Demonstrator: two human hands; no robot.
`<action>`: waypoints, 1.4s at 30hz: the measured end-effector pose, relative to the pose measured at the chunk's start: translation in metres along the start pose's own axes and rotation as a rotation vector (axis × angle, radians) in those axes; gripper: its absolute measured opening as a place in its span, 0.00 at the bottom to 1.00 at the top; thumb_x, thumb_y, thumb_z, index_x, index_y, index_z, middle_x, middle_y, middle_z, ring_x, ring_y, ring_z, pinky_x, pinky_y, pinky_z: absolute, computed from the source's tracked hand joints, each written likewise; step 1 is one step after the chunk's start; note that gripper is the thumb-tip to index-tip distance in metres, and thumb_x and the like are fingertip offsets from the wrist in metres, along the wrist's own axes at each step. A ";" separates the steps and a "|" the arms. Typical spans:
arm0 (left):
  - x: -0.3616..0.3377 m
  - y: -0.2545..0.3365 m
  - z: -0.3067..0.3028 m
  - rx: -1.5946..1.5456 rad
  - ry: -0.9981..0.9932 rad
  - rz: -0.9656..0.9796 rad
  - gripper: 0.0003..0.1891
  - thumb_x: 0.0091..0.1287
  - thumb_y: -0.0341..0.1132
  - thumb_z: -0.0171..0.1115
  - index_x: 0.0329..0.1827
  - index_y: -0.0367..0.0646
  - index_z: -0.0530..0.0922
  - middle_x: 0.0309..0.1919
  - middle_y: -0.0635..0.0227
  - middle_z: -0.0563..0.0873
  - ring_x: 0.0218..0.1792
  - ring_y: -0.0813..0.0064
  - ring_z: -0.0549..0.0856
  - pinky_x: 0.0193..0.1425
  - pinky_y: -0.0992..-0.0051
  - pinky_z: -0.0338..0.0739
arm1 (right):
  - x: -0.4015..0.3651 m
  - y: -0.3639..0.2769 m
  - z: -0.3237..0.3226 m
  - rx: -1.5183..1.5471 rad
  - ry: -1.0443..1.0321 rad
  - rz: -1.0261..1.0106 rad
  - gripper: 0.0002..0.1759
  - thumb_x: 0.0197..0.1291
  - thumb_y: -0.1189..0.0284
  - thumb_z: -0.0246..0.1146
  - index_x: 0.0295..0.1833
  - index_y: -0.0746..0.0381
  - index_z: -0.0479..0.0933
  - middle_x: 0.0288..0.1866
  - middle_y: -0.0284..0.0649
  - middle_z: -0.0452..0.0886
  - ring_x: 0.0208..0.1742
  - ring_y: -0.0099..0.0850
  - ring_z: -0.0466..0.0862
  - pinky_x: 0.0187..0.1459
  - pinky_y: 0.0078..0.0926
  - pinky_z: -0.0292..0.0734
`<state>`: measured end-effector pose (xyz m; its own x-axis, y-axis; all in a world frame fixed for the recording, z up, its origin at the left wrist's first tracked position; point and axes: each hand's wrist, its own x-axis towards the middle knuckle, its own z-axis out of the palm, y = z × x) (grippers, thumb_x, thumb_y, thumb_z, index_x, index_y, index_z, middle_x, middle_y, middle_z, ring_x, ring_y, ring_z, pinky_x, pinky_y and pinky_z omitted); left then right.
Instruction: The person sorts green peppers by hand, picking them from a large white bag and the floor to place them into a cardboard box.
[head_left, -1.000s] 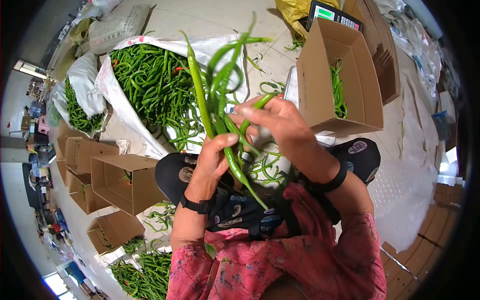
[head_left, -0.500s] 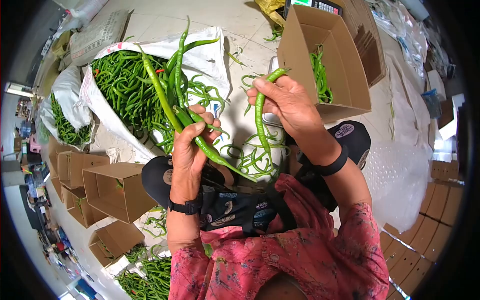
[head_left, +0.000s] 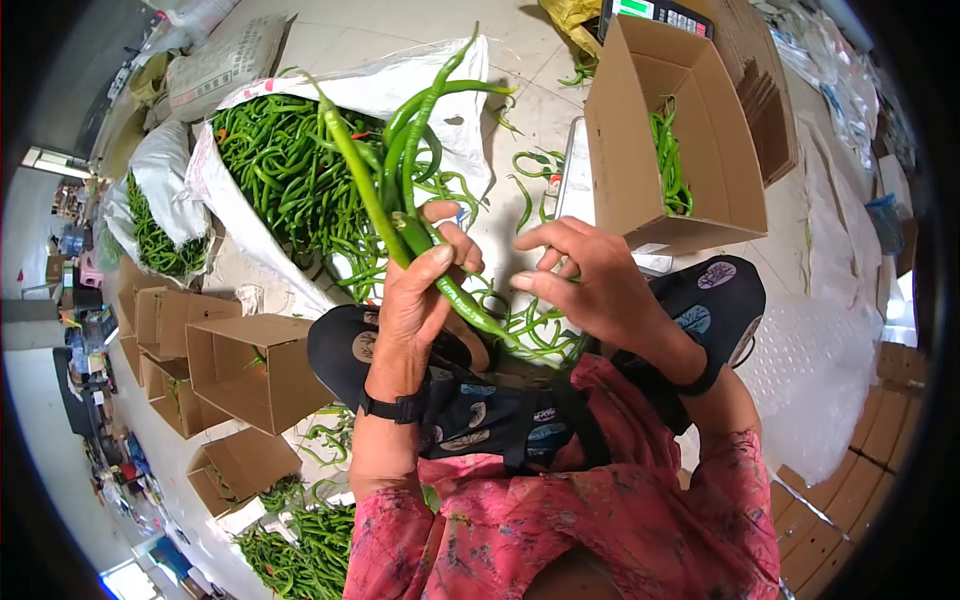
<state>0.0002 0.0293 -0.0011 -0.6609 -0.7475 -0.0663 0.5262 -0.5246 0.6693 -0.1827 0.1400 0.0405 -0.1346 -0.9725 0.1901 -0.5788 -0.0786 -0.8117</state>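
My left hand (head_left: 425,275) is closed around a small bunch of long green chili peppers (head_left: 365,190), whose tips stick out above and below the fingers. My right hand (head_left: 585,275) is just to the right of the bunch, thumb and forefinger apart and nothing visible between them. Below the hands, loose curled peppers (head_left: 545,335) lie on the floor between the knees. A white woven sack (head_left: 460,75) lies on its side ahead to the left, with a big heap of green peppers (head_left: 290,180) spilling from its mouth.
An open cardboard box (head_left: 715,150) at the right holds several peppers. A scale with a lit display (head_left: 635,8) stands behind it. Several open cartons (head_left: 230,370) sit at the left, near another pepper heap (head_left: 300,550). Bubble wrap (head_left: 810,380) lies at the right.
The single curved pepper that my right hand held has left it, and its fingers have parted. That hand has come down toward my left hand, which still holds the bunch. The view has shifted slightly.
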 end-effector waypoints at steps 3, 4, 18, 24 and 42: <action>0.001 -0.003 0.003 0.036 -0.022 0.011 0.33 0.63 0.39 0.71 0.65 0.32 0.65 0.32 0.67 0.76 0.37 0.70 0.76 0.47 0.69 0.73 | 0.021 -0.033 0.006 0.096 0.044 -0.118 0.22 0.50 0.67 0.75 0.49 0.63 0.80 0.40 0.40 0.80 0.34 0.31 0.80 0.35 0.30 0.75; 0.000 -0.002 0.004 0.027 -0.024 -0.003 0.34 0.63 0.41 0.72 0.65 0.32 0.65 0.33 0.67 0.76 0.38 0.71 0.77 0.48 0.69 0.74 | 0.028 -0.033 0.013 0.097 0.050 -0.125 0.22 0.50 0.67 0.75 0.49 0.63 0.80 0.40 0.40 0.80 0.34 0.31 0.80 0.35 0.30 0.75; -0.005 -0.005 0.010 0.448 0.117 0.069 0.26 0.66 0.38 0.68 0.61 0.37 0.67 0.42 0.66 0.79 0.37 0.79 0.79 0.39 0.79 0.76 | 0.070 -0.016 0.052 0.690 -0.147 0.438 0.24 0.67 0.58 0.64 0.58 0.66 0.73 0.44 0.35 0.78 0.36 0.17 0.76 0.34 0.15 0.73; -0.005 -0.010 0.012 0.277 0.102 0.067 0.23 0.71 0.38 0.62 0.63 0.37 0.67 0.39 0.66 0.78 0.34 0.77 0.78 0.40 0.78 0.75 | 0.055 -0.005 0.051 0.808 -0.191 0.339 0.19 0.71 0.62 0.60 0.53 0.68 0.78 0.32 0.34 0.80 0.29 0.17 0.76 0.31 0.15 0.73; -0.005 -0.012 0.010 0.417 0.136 0.080 0.16 0.68 0.34 0.64 0.52 0.35 0.71 0.33 0.65 0.79 0.32 0.76 0.78 0.39 0.75 0.75 | 0.031 -0.001 0.000 0.837 -0.191 0.371 0.29 0.69 0.57 0.61 0.61 0.71 0.72 0.57 0.46 0.80 0.57 0.32 0.80 0.58 0.30 0.73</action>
<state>-0.0087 0.0432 -0.0012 -0.5356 -0.8406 -0.0806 0.2932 -0.2746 0.9158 -0.1866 0.1103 0.0471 -0.0169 -0.9807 -0.1946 0.2519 0.1841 -0.9501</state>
